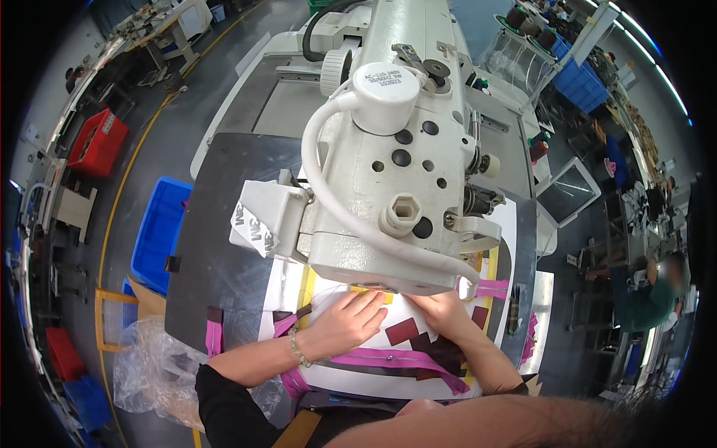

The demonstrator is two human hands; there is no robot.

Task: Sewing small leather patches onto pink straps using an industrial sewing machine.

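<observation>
My left hand (345, 325), with a beaded bracelet at its wrist, lies with fingers stretched out beside a small yellow piece (387, 297) under the sewing machine's head (388, 187). My right hand (442, 315) reaches in from the other side, its fingertips hidden by the machine head. Both hands rest over a white sheet (317, 295) with yellow strips along its sides. Dark red patches (402, 331) lie between my forearms. A magenta zipper (392, 358) crosses the sheet near my body. The needle area is hidden.
The dark machine table (216, 194) spreads around the work. To its left stand a blue bin (160, 235) and clear plastic bags (157, 366). At the right are a tilted screen (569, 191), thread cones (517, 18) and a person in green (648, 302) farther off.
</observation>
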